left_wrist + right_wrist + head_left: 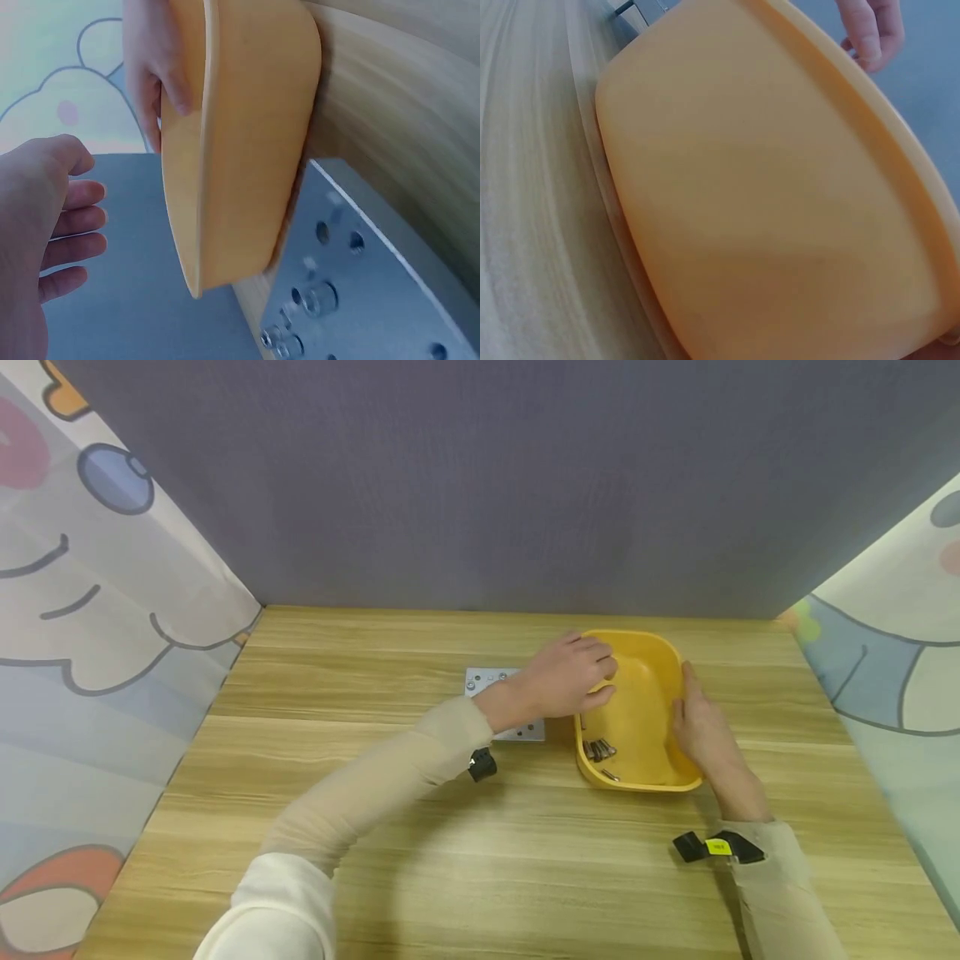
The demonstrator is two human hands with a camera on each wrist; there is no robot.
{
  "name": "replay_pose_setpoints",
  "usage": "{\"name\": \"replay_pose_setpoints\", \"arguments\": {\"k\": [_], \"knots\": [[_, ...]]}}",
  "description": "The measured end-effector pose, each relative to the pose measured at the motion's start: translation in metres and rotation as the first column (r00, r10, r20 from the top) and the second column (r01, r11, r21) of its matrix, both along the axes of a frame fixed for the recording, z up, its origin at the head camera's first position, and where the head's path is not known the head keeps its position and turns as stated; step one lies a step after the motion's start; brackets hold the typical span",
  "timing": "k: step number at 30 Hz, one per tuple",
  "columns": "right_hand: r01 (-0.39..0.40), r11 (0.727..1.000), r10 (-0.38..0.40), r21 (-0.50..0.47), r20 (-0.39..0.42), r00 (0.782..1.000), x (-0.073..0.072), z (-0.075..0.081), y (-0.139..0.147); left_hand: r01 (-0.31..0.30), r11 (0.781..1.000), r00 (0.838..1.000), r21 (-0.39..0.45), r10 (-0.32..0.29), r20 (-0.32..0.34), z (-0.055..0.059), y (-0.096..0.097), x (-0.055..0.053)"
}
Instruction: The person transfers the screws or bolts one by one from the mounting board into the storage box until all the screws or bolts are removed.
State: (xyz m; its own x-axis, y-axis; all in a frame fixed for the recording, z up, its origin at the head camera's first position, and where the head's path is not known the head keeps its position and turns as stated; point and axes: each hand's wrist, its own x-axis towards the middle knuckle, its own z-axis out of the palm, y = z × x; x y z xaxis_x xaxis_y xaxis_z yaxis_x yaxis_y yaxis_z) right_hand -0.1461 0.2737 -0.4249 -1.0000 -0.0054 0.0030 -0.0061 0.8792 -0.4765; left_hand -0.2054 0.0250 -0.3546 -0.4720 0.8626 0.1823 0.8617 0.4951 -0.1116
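Note:
A yellow plastic bin stands on the table with several small metal screws in its near left corner. My left hand hovers over the bin's left rim, its fingers loosely bent. In the left wrist view, that hand is apart from the bin and nothing shows between its thumb and fingers. My right hand grips the bin's right wall, thumb over the rim and fingers outside. Partly hidden beneath my left forearm is a grey metal plate with holes and several socket-head screws standing in it.
The wooden table runs back to a dark grey panel. Cartoon-printed curtains hang at both sides. Black straps with small devices sit at my wrists.

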Motion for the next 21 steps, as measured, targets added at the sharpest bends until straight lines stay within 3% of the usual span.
{"name": "replay_pose_setpoints", "arguments": {"k": [8, 13, 21], "knots": [[0.001, 1.0, -0.001, -0.004, 0.011, 1.0, -0.001, -0.001, 0.0, -0.016, 1.0, 0.999, -0.017, 0.017, 0.033, -0.012, -0.02, -0.001], [-0.001, 1.0, 0.002, -0.013, 0.02, 1.0, -0.001, 0.0, 0.0, -0.063, 0.998, 0.995, 0.0, 0.063, 0.082, -0.018, -0.034, -0.004], [-0.004, 1.0, 0.004, -0.023, 0.008, 1.0, 0.0, 0.002, -0.001, -0.15, 0.988, 0.98, -0.046, 0.155, 0.127, -0.022, -0.051, -0.009]]}}
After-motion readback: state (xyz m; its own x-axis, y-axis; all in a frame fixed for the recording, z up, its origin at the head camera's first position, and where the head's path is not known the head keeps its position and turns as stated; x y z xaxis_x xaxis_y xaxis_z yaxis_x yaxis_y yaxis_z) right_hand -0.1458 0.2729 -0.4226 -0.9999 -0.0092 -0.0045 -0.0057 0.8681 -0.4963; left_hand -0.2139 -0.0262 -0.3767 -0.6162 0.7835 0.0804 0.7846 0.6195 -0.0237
